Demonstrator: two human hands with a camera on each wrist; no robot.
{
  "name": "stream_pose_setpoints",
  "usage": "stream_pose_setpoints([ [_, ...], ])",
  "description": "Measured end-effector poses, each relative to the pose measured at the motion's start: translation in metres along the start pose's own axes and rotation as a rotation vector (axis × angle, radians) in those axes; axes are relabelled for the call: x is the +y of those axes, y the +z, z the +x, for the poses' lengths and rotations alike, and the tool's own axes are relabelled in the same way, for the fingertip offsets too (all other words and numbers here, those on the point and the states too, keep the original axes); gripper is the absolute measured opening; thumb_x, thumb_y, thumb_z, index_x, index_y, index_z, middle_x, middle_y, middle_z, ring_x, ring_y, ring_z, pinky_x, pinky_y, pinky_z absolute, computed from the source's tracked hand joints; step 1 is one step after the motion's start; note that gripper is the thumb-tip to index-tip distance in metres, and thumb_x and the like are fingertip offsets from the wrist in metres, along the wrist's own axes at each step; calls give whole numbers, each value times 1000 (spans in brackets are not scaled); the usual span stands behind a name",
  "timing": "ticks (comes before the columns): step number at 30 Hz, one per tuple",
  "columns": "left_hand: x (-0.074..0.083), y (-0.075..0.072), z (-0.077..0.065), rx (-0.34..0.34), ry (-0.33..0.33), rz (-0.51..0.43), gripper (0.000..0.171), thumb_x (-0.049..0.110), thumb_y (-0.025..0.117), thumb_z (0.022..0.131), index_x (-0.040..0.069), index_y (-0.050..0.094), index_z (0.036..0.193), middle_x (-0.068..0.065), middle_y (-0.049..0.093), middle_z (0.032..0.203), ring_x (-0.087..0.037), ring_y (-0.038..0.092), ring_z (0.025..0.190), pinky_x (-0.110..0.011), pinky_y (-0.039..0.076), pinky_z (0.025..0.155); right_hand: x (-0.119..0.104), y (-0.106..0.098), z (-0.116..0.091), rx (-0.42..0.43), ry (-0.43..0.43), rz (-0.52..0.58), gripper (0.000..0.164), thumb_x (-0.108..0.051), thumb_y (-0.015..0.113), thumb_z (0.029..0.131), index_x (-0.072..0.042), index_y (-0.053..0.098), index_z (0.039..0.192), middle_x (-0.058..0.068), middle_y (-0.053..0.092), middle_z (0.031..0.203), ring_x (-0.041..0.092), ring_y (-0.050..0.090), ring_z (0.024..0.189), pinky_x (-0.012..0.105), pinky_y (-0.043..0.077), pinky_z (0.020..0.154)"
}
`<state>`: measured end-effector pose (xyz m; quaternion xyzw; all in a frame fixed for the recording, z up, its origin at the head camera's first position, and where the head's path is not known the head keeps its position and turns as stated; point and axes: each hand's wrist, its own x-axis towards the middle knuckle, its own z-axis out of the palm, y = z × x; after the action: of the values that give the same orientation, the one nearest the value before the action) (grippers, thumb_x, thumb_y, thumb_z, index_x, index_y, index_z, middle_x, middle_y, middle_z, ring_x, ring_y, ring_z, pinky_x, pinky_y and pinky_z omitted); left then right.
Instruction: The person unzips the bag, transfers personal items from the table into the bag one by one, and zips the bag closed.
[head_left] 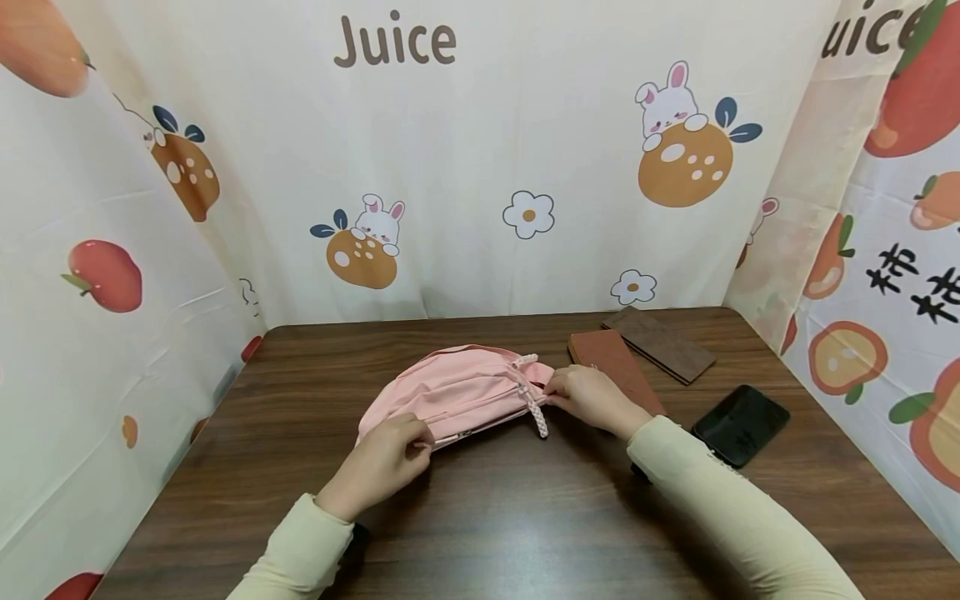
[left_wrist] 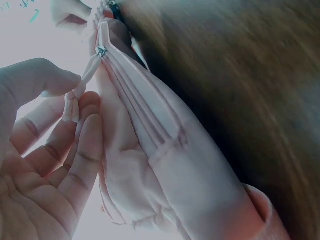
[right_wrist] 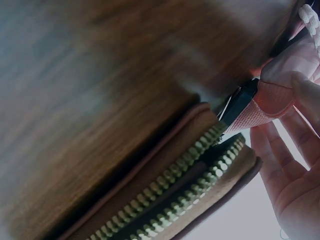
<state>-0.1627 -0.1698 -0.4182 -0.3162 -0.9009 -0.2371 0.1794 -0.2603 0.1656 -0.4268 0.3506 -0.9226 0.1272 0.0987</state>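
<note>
A pink fabric waist bag (head_left: pixel 457 383) lies on the table, its curved side facing away from me. My left hand (head_left: pixel 390 454) is at the bag's near left edge. In the left wrist view, the thumb and fingers of that hand (left_wrist: pixel 55 130) pinch a pale zipper-pull cord (left_wrist: pixel 74 102) hanging from a metal slider (left_wrist: pixel 101 51). At the bag's other end, my right hand (head_left: pixel 588 396) pinches the corner, beside a braided white cord (head_left: pixel 536 408). The right wrist view shows this hand (right_wrist: pixel 295 155) by pink webbing (right_wrist: pixel 270 102) and a black buckle piece (right_wrist: pixel 242 102).
Right of the bag lies a reddish-brown zipped wallet (head_left: pixel 618 367), whose open brass zipper (right_wrist: pixel 170 190) shows close up in the right wrist view. A dark brown flat wallet (head_left: pixel 663 342) sits behind it. A black phone (head_left: pixel 741 425) lies near my right forearm. Printed curtains (head_left: pixel 465 167) enclose the table.
</note>
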Motion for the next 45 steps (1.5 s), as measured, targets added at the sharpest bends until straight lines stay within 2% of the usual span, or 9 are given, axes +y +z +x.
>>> stream_pose_setpoints([
  [10, -3, -7, -9, -11, -30, -2, 24, -4, 70, 70, 18, 60, 74, 10, 52, 72, -2, 47, 68, -17, 42, 63, 0, -1, -1, 7, 0, -12, 5, -20, 73, 87, -19, 75, 91, -6, 70, 90, 13, 63, 84, 37, 51, 73],
  [19, -6, -20, -20, -57, -115, 6, 25, -3, 71, 73, 20, 60, 74, 11, 51, 73, -3, 46, 68, -17, 41, 62, -1, 0, -1, 17, -12, -15, 4, -19, 73, 87, -18, 75, 90, -7, 70, 88, 10, 63, 81, 36, 52, 72],
  [33, -14, -29, -33, -25, -149, -34, 27, -6, 71, 74, 19, 60, 73, 10, 50, 71, -4, 47, 65, -16, 40, 57, -1, 1, -2, 20, -10, -36, 5, -21, 73, 87, -18, 76, 90, -7, 70, 88, 11, 63, 81, 35, 52, 70],
  [38, -16, -32, -35, -11, -142, -25, 27, -7, 71, 72, 18, 61, 74, 9, 51, 72, -4, 49, 65, -16, 41, 57, -1, 0, -3, 17, 1, -36, 6, -22, 73, 87, -18, 75, 91, -7, 70, 88, 12, 63, 81, 37, 52, 72],
  [45, -20, -38, -43, 8, -190, -5, 27, -5, 74, 72, 18, 61, 73, 9, 51, 70, -3, 47, 64, -16, 39, 56, 4, 0, -6, 23, 4, -52, 7, -22, 74, 86, -17, 75, 90, -7, 69, 86, 13, 64, 79, 36, 51, 72],
])
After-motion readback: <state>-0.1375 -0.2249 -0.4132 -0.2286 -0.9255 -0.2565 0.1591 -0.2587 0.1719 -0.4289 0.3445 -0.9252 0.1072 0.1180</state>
